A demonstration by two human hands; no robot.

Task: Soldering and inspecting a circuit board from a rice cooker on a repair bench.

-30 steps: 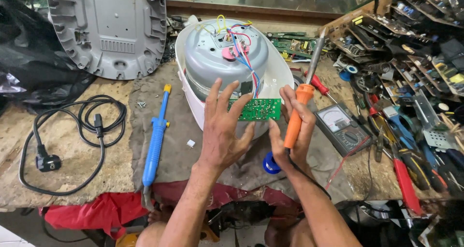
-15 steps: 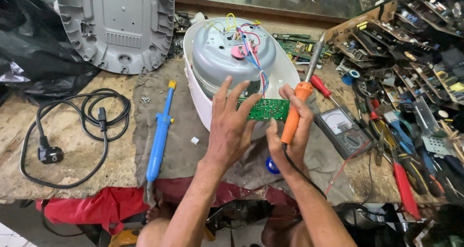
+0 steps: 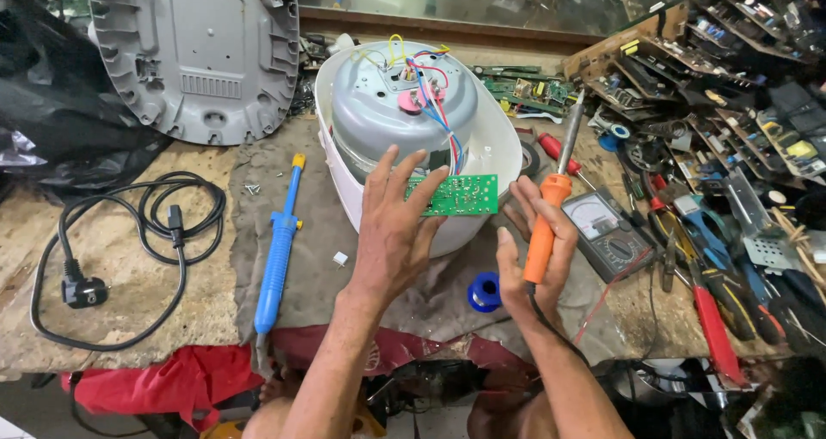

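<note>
The left hand has its fingers spread apart and its fingertips resting against the left end of a green circuit board, which sits at the front of an upturned white cooker on the workbench. Coloured wires run from the grey metal underside of the cooker down to the circuit board. The right hand is closed around the orange handle of a soldering iron, held upright just right of the circuit board with its metal tip pointing up and away. A blue spool of solder lies on the cloth between the 2 wrists. A blue desoldering pump lies left of the left hand, well apart from it. A black power cord is coiled at the left of the workbench. A multimeter lies just right of the right hand. A grey plastic base cover lies at the upper left, beside the cooker.
</note>
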